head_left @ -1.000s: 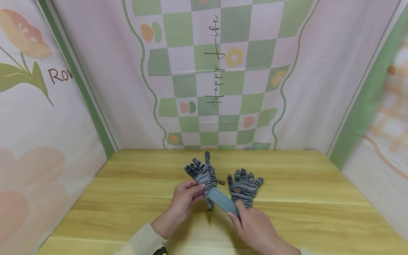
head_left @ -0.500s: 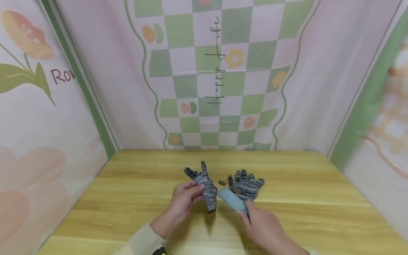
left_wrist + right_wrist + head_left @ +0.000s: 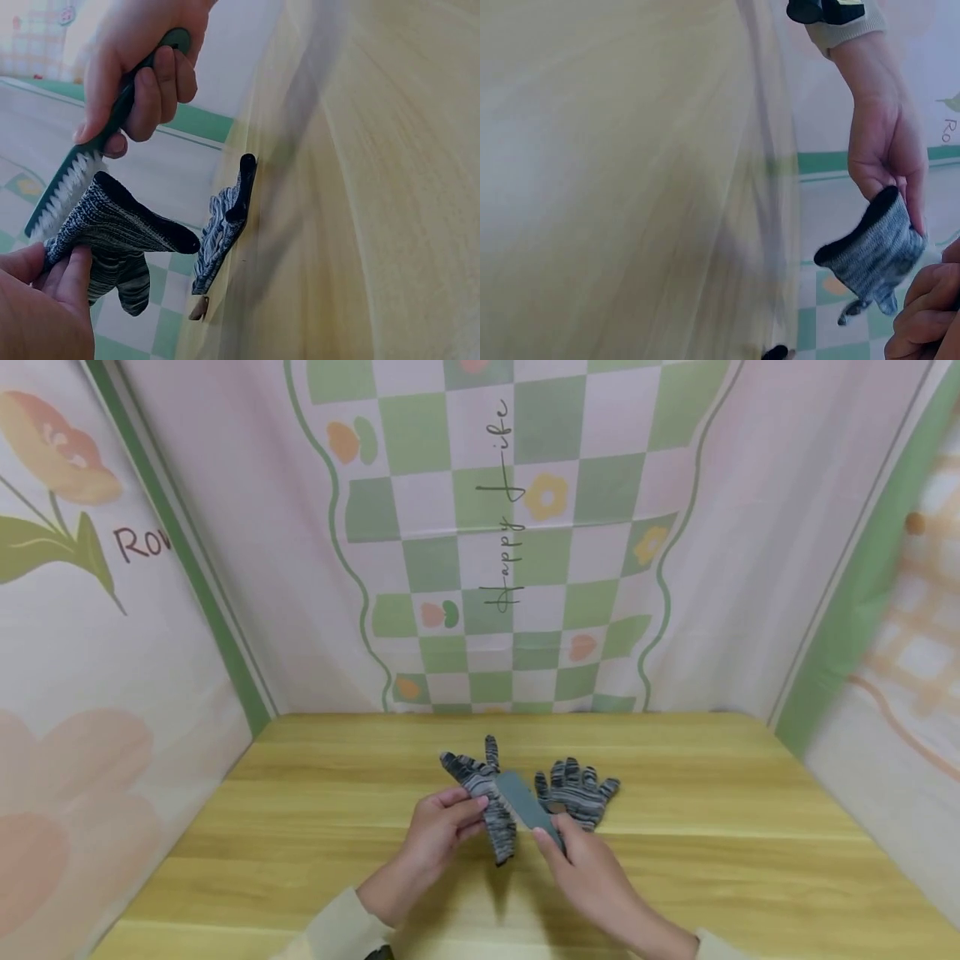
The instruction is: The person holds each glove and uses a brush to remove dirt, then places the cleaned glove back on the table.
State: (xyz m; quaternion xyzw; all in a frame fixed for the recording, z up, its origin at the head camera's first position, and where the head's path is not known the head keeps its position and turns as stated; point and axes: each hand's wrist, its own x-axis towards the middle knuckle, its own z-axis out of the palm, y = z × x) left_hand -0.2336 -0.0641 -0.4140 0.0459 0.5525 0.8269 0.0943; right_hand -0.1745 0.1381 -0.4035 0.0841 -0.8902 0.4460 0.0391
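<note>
A grey-and-black striped knit glove [image 3: 501,835] is held up off the table by my left hand [image 3: 444,825], which pinches it between thumb and fingers. The glove's dark-edged cuff hangs toward me. My right hand [image 3: 596,877] grips the handle of a green brush [image 3: 525,802], its fingers curled round it in the left wrist view. The brush's white bristles [image 3: 71,187] face the glove and lie right along its side. In the right wrist view, the right hand's fingers [image 3: 926,315] show at the edge, beside the raised glove.
A matching glove [image 3: 588,797] lies flat on the wooden table [image 3: 337,768], behind the right hand, with a brown patch [image 3: 557,807] on it. A small brown piece [image 3: 199,308] shows near it in the left wrist view. Printed curtains [image 3: 427,510] surround the table.
The brush swung right, off the glove, showing its bristles, then came back up and left against it with its back toward the head view. The held glove turned and dipped slightly.
</note>
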